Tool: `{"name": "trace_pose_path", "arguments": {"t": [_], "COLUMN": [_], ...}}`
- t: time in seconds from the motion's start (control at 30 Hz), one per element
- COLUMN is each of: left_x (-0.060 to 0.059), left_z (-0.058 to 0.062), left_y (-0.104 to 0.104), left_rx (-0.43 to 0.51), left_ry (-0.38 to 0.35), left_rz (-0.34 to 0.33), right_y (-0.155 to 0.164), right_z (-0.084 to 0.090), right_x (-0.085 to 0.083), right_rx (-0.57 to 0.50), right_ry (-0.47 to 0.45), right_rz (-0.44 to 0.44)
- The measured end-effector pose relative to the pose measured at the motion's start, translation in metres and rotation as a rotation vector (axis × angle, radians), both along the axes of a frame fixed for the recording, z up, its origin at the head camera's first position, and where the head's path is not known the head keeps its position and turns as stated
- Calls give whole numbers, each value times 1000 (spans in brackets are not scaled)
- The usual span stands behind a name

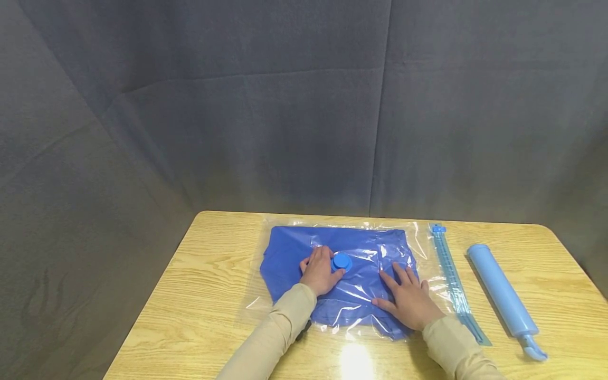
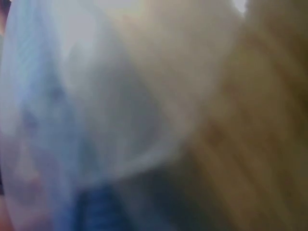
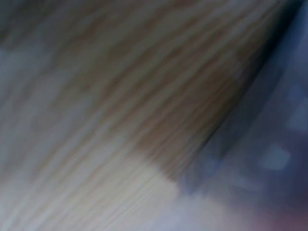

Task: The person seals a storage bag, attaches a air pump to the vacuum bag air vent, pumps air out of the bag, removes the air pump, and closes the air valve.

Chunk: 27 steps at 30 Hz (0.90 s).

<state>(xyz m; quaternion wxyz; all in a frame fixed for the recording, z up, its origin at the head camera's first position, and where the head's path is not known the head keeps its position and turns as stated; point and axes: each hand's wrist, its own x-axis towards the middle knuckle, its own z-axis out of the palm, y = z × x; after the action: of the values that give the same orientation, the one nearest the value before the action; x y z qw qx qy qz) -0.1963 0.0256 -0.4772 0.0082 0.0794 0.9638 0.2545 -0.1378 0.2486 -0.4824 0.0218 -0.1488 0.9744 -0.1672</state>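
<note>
A clear plastic storage bag (image 1: pixel 425 243) lies flat with folded blue fabric (image 1: pixel 294 240) inside it. Set in the bag's upper face is a round blue valve cap (image 1: pixel 341 262). My left hand (image 1: pixel 319 273) rests on the bag just left of this cap, its thumb tip right at the cap's lower edge. Further right, my right hand (image 1: pixel 412 301) presses the bag over the fabric, with fingers spread. Both wrist views are blurred; bag plastic (image 2: pixel 115 96) and wood show in the left one, and wood beside shiny plastic (image 3: pixel 269 159) in the right.
Along the bag's right end runs a teal zip strip (image 1: pixel 453 279), with a blue slider (image 1: pixel 439 228) at its far end. A light blue hand pump (image 1: pixel 503 290) lies to its right on the wooden table (image 1: pixel 204 274). Dark grey cloth (image 1: pixel 285 132) hangs behind.
</note>
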Motion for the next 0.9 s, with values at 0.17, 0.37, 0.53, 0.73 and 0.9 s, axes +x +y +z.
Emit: {"name": "trace_pose_path", "arguments": {"t": [0.17,0.37,0.53,0.73,0.9], "left_x": [1,2,1,1,2], "left_z": [0,0,0,2,2], "left_y": [0,0,0,-1,-1], "left_rx": [3,-43,-29,-33,-27], "left_ry": [1,-12,-21,6,0], "left_rz": [-4,-32,-29,-21,-18], "right_y": [-1,-1,-1,-1,0], "right_z": [1,1,0,-2,-3], "right_x": [0,1,0,0,-1], "right_rx": [1,10,10,3,3], "right_ry": [-5,-28,-17,1,20], "right_rz": [1,1,-4,-3,-2]}}
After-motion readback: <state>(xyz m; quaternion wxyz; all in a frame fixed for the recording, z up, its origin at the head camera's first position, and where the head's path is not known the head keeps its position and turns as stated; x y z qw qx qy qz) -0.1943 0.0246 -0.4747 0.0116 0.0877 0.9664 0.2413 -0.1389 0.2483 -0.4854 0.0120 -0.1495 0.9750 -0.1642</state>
